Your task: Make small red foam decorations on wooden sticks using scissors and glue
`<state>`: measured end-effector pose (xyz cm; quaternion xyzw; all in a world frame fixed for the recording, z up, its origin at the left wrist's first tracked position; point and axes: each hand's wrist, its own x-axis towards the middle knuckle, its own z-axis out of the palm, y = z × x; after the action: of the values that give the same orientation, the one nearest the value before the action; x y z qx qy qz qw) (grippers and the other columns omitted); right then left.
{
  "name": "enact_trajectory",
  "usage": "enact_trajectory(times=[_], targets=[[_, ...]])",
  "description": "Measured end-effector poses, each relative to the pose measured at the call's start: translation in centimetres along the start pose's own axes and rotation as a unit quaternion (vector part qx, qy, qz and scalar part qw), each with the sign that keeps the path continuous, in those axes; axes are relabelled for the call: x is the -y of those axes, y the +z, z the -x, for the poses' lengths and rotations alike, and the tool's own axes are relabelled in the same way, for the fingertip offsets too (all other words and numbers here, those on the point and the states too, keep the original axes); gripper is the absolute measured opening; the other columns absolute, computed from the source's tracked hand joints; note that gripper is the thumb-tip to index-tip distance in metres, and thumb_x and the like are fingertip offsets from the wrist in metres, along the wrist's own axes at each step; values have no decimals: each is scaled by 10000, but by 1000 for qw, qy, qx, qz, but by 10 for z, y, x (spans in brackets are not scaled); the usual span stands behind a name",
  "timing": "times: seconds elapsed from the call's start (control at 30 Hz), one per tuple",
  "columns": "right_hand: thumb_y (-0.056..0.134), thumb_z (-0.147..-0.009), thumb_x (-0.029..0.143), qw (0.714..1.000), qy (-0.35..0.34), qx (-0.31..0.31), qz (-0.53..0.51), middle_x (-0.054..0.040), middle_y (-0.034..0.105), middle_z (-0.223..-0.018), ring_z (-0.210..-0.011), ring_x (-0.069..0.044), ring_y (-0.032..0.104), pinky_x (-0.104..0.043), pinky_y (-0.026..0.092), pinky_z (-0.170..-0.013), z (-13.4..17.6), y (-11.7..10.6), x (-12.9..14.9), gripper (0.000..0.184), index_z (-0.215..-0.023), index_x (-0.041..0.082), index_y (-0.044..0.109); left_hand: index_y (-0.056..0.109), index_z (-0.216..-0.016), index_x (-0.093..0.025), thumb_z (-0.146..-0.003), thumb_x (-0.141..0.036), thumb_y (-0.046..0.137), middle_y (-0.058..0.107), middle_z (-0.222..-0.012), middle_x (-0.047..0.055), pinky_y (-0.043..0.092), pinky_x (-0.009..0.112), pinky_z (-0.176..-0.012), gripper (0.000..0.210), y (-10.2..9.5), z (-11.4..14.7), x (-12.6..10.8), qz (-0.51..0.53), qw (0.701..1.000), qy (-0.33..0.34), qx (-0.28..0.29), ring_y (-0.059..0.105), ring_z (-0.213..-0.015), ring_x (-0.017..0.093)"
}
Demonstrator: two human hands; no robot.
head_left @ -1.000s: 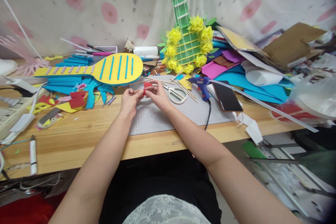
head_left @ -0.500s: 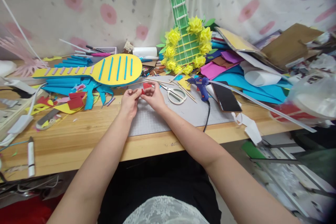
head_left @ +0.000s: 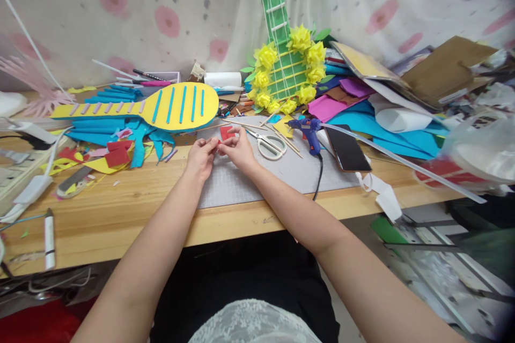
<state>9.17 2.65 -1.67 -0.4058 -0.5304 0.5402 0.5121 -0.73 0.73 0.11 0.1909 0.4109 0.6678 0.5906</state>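
My left hand (head_left: 202,157) and my right hand (head_left: 238,149) meet fingertip to fingertip over the grey cutting mat (head_left: 249,187). Both are closed in a pinch on a small red piece of paper, mostly hidden by the fingers. Just behind my fingers, another red paper piece (head_left: 226,132) lies on the mat. Scissors (head_left: 272,146) with pale handles rest to the right of my right hand. Farther right stands a blue glue gun (head_left: 309,134), a clear glue stick (head_left: 386,151) reaching out from its back.
A yellow guitar-shaped cutout (head_left: 181,107) with blue strips lies at left. Behind stands a green guitar-shaped piece (head_left: 277,32) ringed with yellow paper flowers. A black phone (head_left: 346,148) is right of the glue gun. Paper scraps (head_left: 116,155) and a white crayon-like stick (head_left: 49,238) lie left.
The red piece between my fingertips shows less than before. My right fingers have shifted slightly, uncovering more of the red paper behind them. The other things stay put.
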Motion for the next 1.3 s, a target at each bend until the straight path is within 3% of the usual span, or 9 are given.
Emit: enact_trajectory(times=[0.2,0.37,0.7,0.83,1.03,1.3], targets=[[665,-614,208,1000,10,-13,15,117,561,-559,-479,-90,581,-237,499,-545,-1,-6,2,437,-858,232,304,451,-708,-162,-581,-198,736,624,-642,-3,457,212,-633,314,2,6,-3,-59,998,9,-8,601,-580,87],[660,-616,206,999,20,-6,27,116,563,-552,-469,-89,574,-245,505,-545,0,-9,4,425,-866,231,318,465,-722,-157,-549,-126,733,630,-625,-4,479,230,-648,320,0,5,-2,-81,996,20,-22,608,-562,94],[549,-589,15,995,49,90,-8,70,614,-702,-677,-98,631,-267,527,-645,-2,-16,10,409,-889,220,362,356,-745,-190,-626,-56,659,658,-674,19,512,282,-672,352,1,3,-5,-72,992,60,-82,623,-550,112],[573,-608,54,996,37,75,16,63,610,-698,-659,-97,620,-278,530,-644,-1,-14,9,376,-883,219,378,341,-755,-197,-624,-59,664,656,-678,15,518,299,-666,375,0,3,-5,-72,992,60,-84,630,-559,123],[643,-653,267,999,-6,29,36,72,572,-656,-577,-80,587,-243,517,-582,-1,-13,6,328,-875,216,407,365,-729,-187,-564,-93,718,629,-632,2,510,275,-617,401,2,4,-2,-106,988,63,-88,631,-548,137],[620,-677,271,990,-72,0,117,68,582,-663,-577,-88,574,-246,483,-603,-2,-14,3,299,-881,223,408,378,-744,-183,-584,-63,678,630,-609,5,509,266,-582,361,3,4,0,-118,987,65,-83,628,-540,140]])
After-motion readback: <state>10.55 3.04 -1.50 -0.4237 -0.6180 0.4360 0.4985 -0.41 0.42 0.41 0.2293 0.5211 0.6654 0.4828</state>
